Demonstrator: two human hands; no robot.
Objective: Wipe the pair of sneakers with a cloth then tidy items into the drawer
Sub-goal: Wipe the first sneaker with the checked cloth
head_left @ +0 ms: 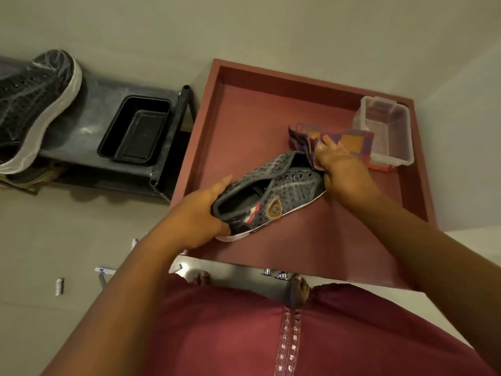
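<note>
A grey patterned sneaker [273, 194] with a white sole hangs over the open red-brown drawer [244, 126]. My left hand [200, 215] grips its heel end. At the toe, my right hand [339, 166] presses a purple and orange checked cloth [306, 142] against the sneaker. The second sneaker [32, 104] of the pair lies on a black rack [89, 126] at the left, its white sole turned toward me.
A clear plastic box [385, 131] stands at the drawer's far right. A black rectangular tray [135, 131] sits on the rack beside the second sneaker. Small items lie on the tiled floor [54, 240] at the lower left, among them a tube [104, 271]. My bare feet show below the drawer front.
</note>
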